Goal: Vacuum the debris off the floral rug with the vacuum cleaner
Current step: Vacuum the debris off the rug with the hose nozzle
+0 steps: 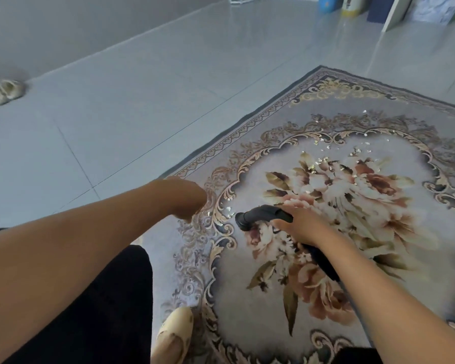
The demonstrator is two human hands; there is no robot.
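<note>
**Grey tile floor [142, 88], floral rug [378, 271], vacuum tube [263, 212] aimed left**

Pale grey tiles fill the far and left parts of the room. The floral rug lies across the right, one corner pointing away from me. My black-trousered leg [90, 298] and a cream slipper [172, 334] sit at the rug's near-left border. My left hand [187, 198] hangs over that border, just left of the tube's mouth. It is blurred and bent away from me, so I cannot tell how its fingers lie. My right hand [300, 224] is wrapped over the vacuum tube, fingers curled across the top and thumb on the near side. The tube is black and curved, low over the rug's bouquet. Its long axis runs from under my right wrist at lower right up toward the left, and its round mouth points left at the scrolled border. Debris [321, 161], in pale flakes, is scattered over the bouquet's far side, with a few flakes just left of the mouth. A pair of pale shoes [3, 93] rests on the tiles at far left.
</note>
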